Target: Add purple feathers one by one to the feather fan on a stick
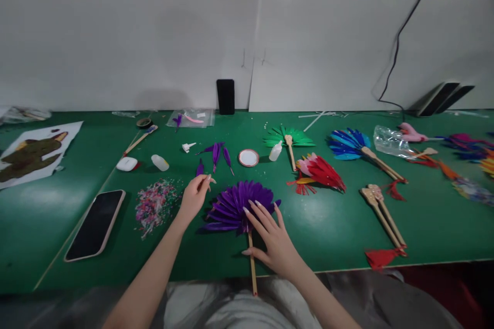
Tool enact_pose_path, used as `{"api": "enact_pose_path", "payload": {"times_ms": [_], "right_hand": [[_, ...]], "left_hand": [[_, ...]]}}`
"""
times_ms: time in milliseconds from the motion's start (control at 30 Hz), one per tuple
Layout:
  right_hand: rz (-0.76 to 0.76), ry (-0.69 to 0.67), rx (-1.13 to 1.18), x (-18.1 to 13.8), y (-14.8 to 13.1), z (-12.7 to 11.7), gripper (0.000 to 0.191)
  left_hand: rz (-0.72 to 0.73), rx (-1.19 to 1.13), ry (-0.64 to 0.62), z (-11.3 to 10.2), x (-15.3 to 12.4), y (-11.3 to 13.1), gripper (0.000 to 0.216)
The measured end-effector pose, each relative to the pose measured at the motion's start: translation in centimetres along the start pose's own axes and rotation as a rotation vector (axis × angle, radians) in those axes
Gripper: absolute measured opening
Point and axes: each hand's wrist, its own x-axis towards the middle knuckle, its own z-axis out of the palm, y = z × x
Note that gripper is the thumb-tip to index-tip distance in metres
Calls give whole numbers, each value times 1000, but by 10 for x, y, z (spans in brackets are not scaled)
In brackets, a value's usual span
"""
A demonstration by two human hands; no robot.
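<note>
Item: a purple feather fan (235,203) on the green table (328,236), directly in front of the wearer. Clock directions are taken from the base of its feathers, twelve being away from the wearer.

Hands: the right hand (278,247) lies at four o'clock, fingers spread, their tips resting on the feathers and the thumb at the wooden handle (252,267). The left hand (195,194) is at ten o'clock, thumb and fingertips drawn together just beside a single purple feather (199,168); whether anything is pinched cannot be told.

Step in hand: judged to be steadying the fan while the left hand works by the loose feathers. Good practice would be light pressure near the base — flattened tips could crease or part from the handle. Any feather picked up is best gripped by its quill end, and the left wrist kept clear of the confetti heap (156,203) at ten o'clock, as scraps could stick to the skin.

Orientation: the long axis runs near twelve to six. The handle points to six, leaning slightly towards five, its red-tipped end appearing to overhang the table's near edge. The feathers fan from nine through twelve to about two — the right hand partly hides that side. The fan appears to lie flat.
</note>
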Motion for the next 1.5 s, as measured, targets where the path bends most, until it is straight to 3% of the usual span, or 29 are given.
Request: {"api": "enact_pose_path", "payload": {"times_ms": [500,933,1500], "right_hand": [[3,17,-50,2,-6,1,76],[-46,-59,-12,12,-11,4,74],[-25,-14,65,10,-10,3,73]], "left_hand": [[-44,-81,48,-5,-4,-7,34],[-24,-84,32,2,-6,-7,33],[43,158,73,5,5,-17,33]]}}
